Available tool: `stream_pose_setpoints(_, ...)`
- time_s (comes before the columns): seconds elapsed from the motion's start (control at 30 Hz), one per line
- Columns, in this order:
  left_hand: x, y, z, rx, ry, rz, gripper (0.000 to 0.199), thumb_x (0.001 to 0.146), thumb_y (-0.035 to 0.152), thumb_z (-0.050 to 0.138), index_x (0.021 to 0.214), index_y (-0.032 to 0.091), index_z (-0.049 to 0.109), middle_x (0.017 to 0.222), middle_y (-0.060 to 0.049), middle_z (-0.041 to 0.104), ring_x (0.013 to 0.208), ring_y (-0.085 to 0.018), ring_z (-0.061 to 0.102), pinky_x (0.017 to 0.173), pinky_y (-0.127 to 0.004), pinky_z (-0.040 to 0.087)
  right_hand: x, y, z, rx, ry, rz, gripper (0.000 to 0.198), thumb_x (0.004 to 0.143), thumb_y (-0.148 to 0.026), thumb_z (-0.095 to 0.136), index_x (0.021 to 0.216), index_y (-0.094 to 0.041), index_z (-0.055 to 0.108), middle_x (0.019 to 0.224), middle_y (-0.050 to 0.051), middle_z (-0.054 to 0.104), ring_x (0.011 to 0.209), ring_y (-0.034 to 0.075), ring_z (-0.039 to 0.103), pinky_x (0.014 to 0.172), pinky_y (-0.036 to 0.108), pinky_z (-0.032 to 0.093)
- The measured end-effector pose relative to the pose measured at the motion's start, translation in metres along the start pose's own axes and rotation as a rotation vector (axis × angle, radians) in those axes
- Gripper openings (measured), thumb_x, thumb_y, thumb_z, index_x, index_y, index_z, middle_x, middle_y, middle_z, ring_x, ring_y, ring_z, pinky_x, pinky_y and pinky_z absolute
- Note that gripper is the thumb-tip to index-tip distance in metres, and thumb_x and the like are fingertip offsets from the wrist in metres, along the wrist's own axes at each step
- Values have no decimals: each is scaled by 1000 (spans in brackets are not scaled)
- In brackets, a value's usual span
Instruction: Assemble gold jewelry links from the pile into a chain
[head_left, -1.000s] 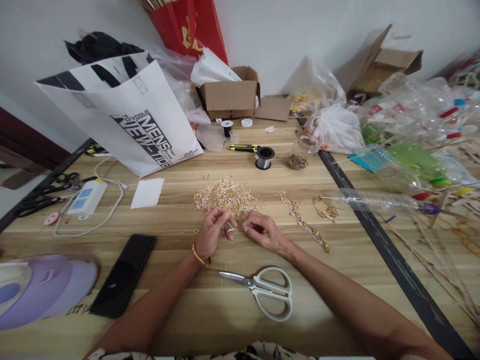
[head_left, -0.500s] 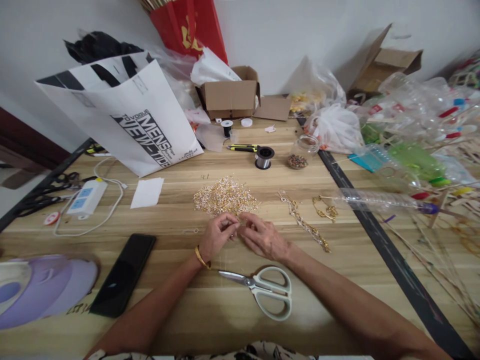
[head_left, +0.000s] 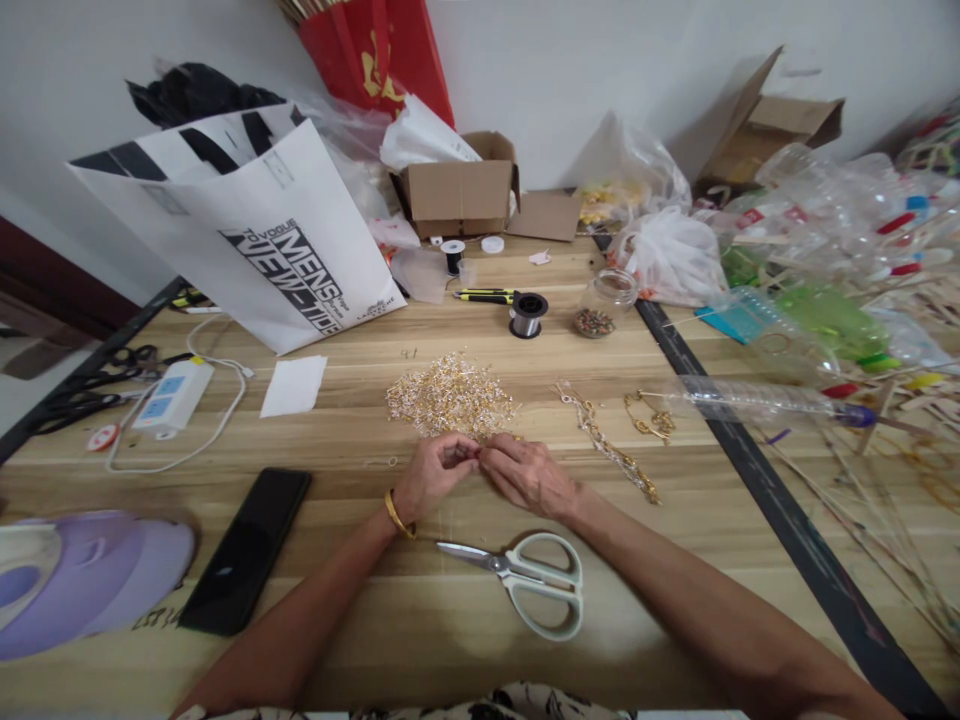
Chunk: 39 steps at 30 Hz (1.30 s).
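My left hand (head_left: 436, 474) and my right hand (head_left: 527, 474) meet at the fingertips, both closed in a pinch. Whatever lies between the fingers is too small to make out. Just beyond them is a loose pile of gold and silver beads (head_left: 450, 392). Below my hands lie scissors (head_left: 536, 580) with pale handles, their blades pointing left. To the right rest a gold and silver beaded strand (head_left: 609, 448) and a smaller gold chain (head_left: 651, 418). A small looped piece (head_left: 391, 461) lies left of my left hand.
A black phone (head_left: 246, 550) and a white power strip (head_left: 174, 398) are at the left. Behind the beads stand a wire spool (head_left: 528, 316), a cutter knife (head_left: 484, 296) and a glass jar (head_left: 611, 300). Plastic bottles (head_left: 832, 215) crowd the right side; a white paper bag (head_left: 247, 230) leans back left.
My fingertips have drawn together, with the right fingers closing further in. My left hand has shifted slightly down. The things on the table stay where they were.
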<state>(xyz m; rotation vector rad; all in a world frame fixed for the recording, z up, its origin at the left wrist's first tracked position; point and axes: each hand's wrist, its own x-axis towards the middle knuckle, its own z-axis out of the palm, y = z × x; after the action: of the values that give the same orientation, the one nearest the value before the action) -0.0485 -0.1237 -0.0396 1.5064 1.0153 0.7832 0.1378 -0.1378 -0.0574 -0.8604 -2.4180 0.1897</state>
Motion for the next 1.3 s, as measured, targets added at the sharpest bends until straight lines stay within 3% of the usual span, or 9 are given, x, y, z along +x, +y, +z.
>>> stream_pose_setpoints(0.7, -3, -2, 7, 219, 126, 85, 3, 70, 16, 59, 69, 14, 57, 68, -2, 60, 63, -12, 59, 63, -23, 50, -1, -3, 0, -80, 31, -13, 14, 94, -18, 39, 92, -16, 53, 78, 5, 56, 68, 14, 52, 57, 24, 40)
stream_pose_setpoints(1.0, -3, -5, 8, 174, 129, 85, 4, 70, 17, 60, 72, 14, 58, 69, -2, 61, 65, -12, 59, 63, -22, 49, -1, -3, -2, -50, 10, -2, 16, 94, -18, 37, 94, -16, 53, 80, 6, 58, 70, 15, 53, 58, 25, 41)
stream_pose_setpoints(1.13, -3, -2, 7, 156, 102, 65, 6, 72, 19, 59, 70, 13, 58, 66, -1, 60, 62, -11, 57, 61, -21, 47, 0, -3, 0, 41, 38, 43, 14, 94, -20, 38, 98, -16, 51, 82, 7, 58, 71, 16, 54, 60, 26, 43)
stream_pose_setpoints(1.3, -2, 6, 5, -4, 67, 4, 13, 75, 24, 61, 71, 12, 59, 64, -1, 61, 62, -11, 58, 61, -21, 47, 2, -4, 1, 318, 135, 154, 12, 91, -20, 44, 101, -18, 49, 80, 4, 57, 65, 13, 52, 59, 24, 43)
